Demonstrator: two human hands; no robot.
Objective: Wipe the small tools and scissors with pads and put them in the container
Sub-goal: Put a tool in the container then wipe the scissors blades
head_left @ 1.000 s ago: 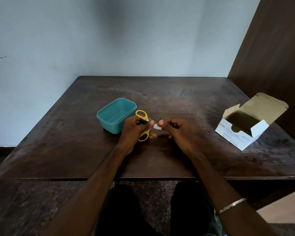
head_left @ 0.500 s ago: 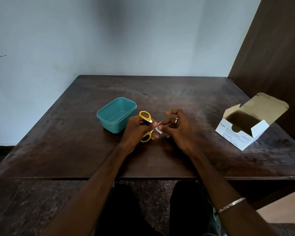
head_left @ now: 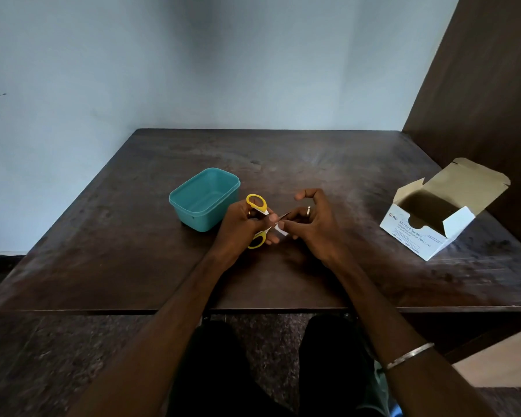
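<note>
Yellow-handled scissors are held above the dark table, blades spread apart. My left hand grips them by the handles. My right hand pinches a small white pad against one blade, with the other fingers lifted. A teal container stands just left of my left hand; its inside looks bare from here.
An opened white box of alcohol swabs sits at the table's right side, flap up. A dark wooden panel rises behind it. The wall borders the table's far edge. My legs show below the near edge.
The scissors' blades have spread wider. My right hand has slid the pad along the blade, and its free fingers have lifted. My left hand stayed in place.
</note>
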